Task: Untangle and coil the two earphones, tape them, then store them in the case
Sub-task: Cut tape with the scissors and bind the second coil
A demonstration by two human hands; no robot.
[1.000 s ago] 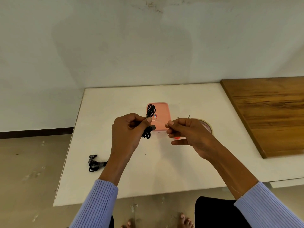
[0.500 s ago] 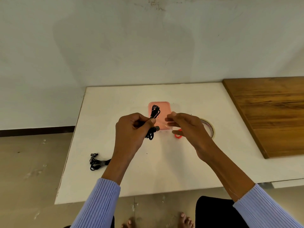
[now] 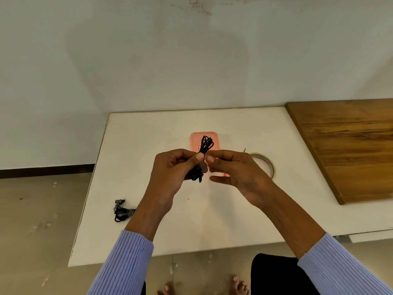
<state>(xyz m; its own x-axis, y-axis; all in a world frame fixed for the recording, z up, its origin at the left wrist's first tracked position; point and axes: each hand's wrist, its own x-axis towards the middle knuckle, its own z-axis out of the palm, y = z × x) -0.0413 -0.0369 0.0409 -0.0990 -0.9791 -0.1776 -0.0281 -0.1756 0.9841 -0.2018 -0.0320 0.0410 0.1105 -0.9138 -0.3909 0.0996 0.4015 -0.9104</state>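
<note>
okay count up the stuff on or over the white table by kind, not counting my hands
Earphone bundles: 2, one held, one lying at the table's left edge
Pink case: 1
Tape roll: 1
Wooden board: 1
Total: 5

Ribbed lilac-blue knit sleeves [image 3: 125, 258] ending at the forearms, black trousers [image 3: 274, 275], bare feet [image 3: 240, 286]

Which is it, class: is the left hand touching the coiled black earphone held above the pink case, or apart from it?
Touching. The head view shows the left hand with thumb and fingers curled round the coiled earphone; its loops stick out above the thumb.
</note>
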